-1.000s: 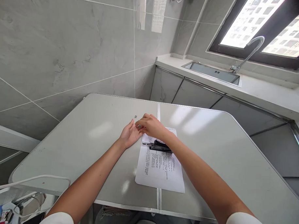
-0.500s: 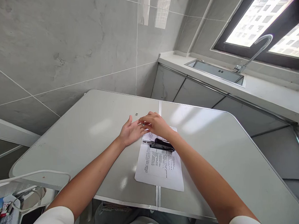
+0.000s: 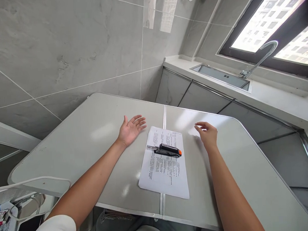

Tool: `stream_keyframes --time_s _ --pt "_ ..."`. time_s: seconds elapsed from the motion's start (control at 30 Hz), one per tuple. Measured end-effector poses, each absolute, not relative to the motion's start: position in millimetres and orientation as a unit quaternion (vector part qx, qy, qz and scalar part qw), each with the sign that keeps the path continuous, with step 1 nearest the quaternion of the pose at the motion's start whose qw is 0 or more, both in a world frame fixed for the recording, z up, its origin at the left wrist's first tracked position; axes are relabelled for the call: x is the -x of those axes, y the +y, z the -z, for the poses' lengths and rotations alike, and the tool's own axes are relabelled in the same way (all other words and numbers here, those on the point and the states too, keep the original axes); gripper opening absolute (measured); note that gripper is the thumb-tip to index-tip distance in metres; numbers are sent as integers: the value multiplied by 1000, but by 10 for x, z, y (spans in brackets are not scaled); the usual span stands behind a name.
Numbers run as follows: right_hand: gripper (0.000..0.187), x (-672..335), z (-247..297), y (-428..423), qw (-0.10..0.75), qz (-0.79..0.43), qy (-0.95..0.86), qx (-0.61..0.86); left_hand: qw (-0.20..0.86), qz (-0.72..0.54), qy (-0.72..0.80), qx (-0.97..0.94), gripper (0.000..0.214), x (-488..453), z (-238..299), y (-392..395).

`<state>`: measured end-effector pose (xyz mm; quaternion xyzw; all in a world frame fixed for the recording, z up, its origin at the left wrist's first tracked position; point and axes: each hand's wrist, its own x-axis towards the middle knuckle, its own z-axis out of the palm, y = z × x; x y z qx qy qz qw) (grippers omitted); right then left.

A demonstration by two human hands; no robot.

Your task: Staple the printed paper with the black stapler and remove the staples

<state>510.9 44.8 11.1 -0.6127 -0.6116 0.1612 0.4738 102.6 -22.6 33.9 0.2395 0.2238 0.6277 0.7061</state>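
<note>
A black stapler (image 3: 169, 150) with an orange end lies across a printed sheet of paper (image 3: 163, 177). Its metal part sticks out to the left. Left of the sheet, my left hand (image 3: 130, 130) is palm up with fingers spread and nothing resting on the palm. Off to the right, apart from the paper, my right hand (image 3: 207, 132) is held over the table with thumb and fingertips pinched together. A tiny pale bit seems to show at those fingertips, too small to name.
The light grey folding table (image 3: 76, 145) has a metal seam down its middle. Behind it stands a counter with a sink (image 3: 222, 76) and a tap (image 3: 262, 59). A white cable (image 3: 40, 178) loops over the table's left front edge.
My right hand has moved from above my left fingers away to the right, uncovering the stapler and the sheet. My left hand has shifted slightly left and up, over where small dark bits lay.
</note>
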Motion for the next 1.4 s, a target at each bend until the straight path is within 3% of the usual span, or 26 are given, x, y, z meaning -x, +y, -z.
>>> stream_keyframes --time_s 0.1,0.17,0.3,0.47,0.63,0.8,1.03,1.27,1.4 --pt "26 -5227 91 411 507 -137 -549 650 602 -669 324 -293 46 -892 -255 -145" --pt "25 -5213 151 398 512 -119 -541 656 456 -677 443 -370 31 -847 -207 -146" --pt "27 -5125 179 409 501 -132 -551 654 195 -533 603 -561 22 -880 -142 -212" --pt "27 -5027 215 412 458 -123 -605 640 42 -371 624 -687 19 -979 -48 -155" --pt "26 -5019 247 439 446 -169 -612 631 -4 -290 633 -717 20 -939 59 -22" --pt "24 -5036 249 464 434 -200 -625 618 15 -247 625 -740 38 -910 117 -4" --pt "23 -5031 282 493 434 -154 -635 620 49 -195 605 -770 48 -923 156 -10" --pt "18 -4923 188 391 488 -94 -645 581 28 -220 604 -766 46 -908 131 -25" --pt "16 -4834 157 340 462 -62 -702 538 18 -241 596 -766 43 -897 133 -27"
